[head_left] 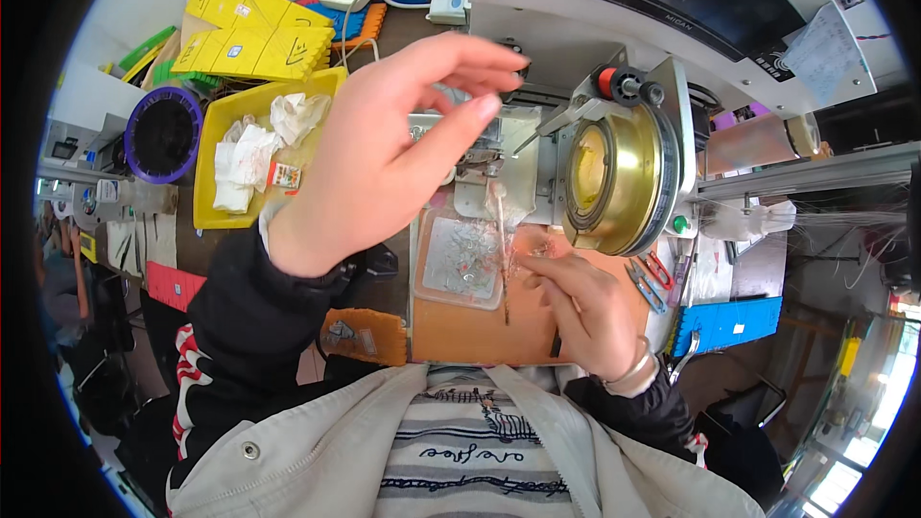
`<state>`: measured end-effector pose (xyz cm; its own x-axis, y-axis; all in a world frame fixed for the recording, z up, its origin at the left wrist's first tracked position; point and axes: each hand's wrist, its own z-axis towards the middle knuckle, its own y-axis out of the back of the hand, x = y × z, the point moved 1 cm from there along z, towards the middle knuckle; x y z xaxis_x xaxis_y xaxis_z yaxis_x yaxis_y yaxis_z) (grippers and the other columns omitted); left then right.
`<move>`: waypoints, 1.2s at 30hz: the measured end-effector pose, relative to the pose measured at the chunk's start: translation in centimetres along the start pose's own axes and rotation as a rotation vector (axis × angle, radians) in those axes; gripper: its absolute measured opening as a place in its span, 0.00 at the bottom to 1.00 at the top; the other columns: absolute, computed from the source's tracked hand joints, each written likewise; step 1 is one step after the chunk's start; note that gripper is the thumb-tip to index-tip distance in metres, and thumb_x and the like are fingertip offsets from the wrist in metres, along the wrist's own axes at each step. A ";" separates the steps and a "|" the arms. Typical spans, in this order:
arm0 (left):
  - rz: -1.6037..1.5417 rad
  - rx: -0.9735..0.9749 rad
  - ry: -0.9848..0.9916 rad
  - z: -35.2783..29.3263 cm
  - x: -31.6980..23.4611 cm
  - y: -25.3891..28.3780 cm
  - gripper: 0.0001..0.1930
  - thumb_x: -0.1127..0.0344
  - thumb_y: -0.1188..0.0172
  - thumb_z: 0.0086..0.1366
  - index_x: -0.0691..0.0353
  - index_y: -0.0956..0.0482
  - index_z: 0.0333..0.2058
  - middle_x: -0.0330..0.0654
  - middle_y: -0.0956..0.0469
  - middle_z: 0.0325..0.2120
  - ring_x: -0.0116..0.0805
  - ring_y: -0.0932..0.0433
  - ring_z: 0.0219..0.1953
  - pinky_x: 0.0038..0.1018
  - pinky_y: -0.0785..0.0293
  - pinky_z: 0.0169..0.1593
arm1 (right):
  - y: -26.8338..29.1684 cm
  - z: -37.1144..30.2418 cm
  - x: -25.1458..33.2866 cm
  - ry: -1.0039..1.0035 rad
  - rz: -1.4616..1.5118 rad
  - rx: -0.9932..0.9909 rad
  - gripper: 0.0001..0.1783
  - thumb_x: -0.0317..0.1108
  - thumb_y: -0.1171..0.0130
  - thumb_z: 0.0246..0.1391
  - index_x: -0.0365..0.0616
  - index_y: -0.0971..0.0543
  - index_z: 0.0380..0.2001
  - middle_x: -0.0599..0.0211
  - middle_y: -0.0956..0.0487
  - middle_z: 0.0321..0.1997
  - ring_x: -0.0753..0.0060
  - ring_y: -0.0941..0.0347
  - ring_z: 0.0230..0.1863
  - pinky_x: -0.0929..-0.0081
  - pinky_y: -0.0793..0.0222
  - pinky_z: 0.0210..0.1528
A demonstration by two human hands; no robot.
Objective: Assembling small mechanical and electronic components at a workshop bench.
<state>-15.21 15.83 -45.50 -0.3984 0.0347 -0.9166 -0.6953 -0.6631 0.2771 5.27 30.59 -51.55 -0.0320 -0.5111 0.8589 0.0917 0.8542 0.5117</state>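
Note:
My left hand [384,149] is raised in front of the machine [537,29]. Its fingers stretch forward and the thumb stands apart, with nothing visible between them. The fingertips come close to a small dark knob on the machine's front. Lower down, my right hand [590,312] has thumb and fingers pinched together over the orange-brown work surface [446,336]; whatever they hold is too small to name. Beside those fingertips is a thin stick with a white tip [497,192], lying across the edge of a clear shallow tray [460,259] holding fine, wire-like bits.
A brass-coloured wheel [592,173] juts out at the right of the machine. Red-handled snips [660,270] and blue-handled snips [645,286] lie below it. A yellow bin [206,206] with crumpled tissues and a purple-rimmed round container [197,125] stand left. A blue board [734,323] sits right.

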 end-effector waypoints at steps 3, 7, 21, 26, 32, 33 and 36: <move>0.060 0.144 -0.026 3.2 -0.6 -0.7 0.22 0.77 0.51 0.65 0.65 0.29 0.58 0.44 0.24 0.52 0.34 0.26 0.56 0.31 0.32 0.59 | 1.8 -1.8 -0.7 -0.013 -0.329 -0.066 0.24 0.17 0.48 0.48 0.41 0.21 0.50 0.56 0.19 0.40 0.53 0.22 0.42 0.63 0.26 0.46; 0.173 0.264 -0.267 7.3 1.6 -3.3 0.28 0.80 0.56 0.58 0.64 0.29 0.59 0.47 0.23 0.52 0.36 0.26 0.58 0.30 0.34 0.62 | 2.4 -3.4 -1.5 -0.036 -0.427 -0.216 0.19 0.18 0.46 0.50 0.39 0.20 0.47 0.56 0.18 0.39 0.53 0.22 0.40 0.63 0.27 0.45; 0.152 0.286 -0.053 5.0 1.2 0.0 0.28 0.82 0.58 0.57 0.68 0.29 0.59 0.46 0.24 0.55 0.35 0.24 0.56 0.31 0.29 0.60 | -1.0 -7.1 -6.6 -0.102 -0.283 -0.529 0.11 0.18 0.42 0.54 0.37 0.20 0.42 0.61 0.19 0.32 0.70 0.24 0.29 0.77 0.31 0.34; 0.237 0.290 -0.176 6.9 3.0 -1.9 0.29 0.80 0.54 0.57 0.67 0.31 0.60 0.47 0.25 0.53 0.32 0.25 0.56 0.26 0.30 0.58 | -1.8 -7.1 -8.0 -0.169 -0.137 -0.572 0.11 0.17 0.43 0.54 0.37 0.21 0.42 0.65 0.21 0.31 0.77 0.30 0.25 0.81 0.37 0.26; 0.106 0.483 -0.059 8.5 1.9 -2.6 0.26 0.77 0.54 0.57 0.67 0.28 0.56 0.50 0.19 0.40 0.40 0.23 0.36 0.32 0.28 0.43 | -1.4 -7.2 -8.2 -0.223 -0.125 -0.482 0.14 0.18 0.48 0.61 0.34 0.24 0.49 0.66 0.22 0.37 0.85 0.28 0.30 0.87 0.33 0.33; 0.138 0.460 -0.135 8.6 2.3 -2.7 0.25 0.77 0.53 0.56 0.67 0.26 0.55 0.51 0.20 0.39 0.43 0.22 0.36 0.33 0.28 0.44 | -1.4 -7.2 -8.3 -0.238 -0.089 -0.488 0.13 0.18 0.48 0.61 0.34 0.25 0.49 0.66 0.22 0.37 0.85 0.29 0.31 0.87 0.34 0.32; 0.246 0.391 -0.237 8.3 2.9 -2.8 0.23 0.78 0.52 0.55 0.67 0.24 0.52 0.54 0.20 0.39 0.49 0.22 0.39 0.35 0.27 0.46 | -1.5 -7.1 -8.3 -0.252 -0.087 -0.497 0.12 0.19 0.48 0.61 0.34 0.25 0.48 0.66 0.22 0.36 0.86 0.29 0.29 0.87 0.35 0.30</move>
<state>-19.36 24.03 -46.50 -0.6712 0.1112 -0.7329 -0.7176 -0.3454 0.6048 12.47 32.88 -59.61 -0.2914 -0.4869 0.8235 0.5336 0.6317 0.5623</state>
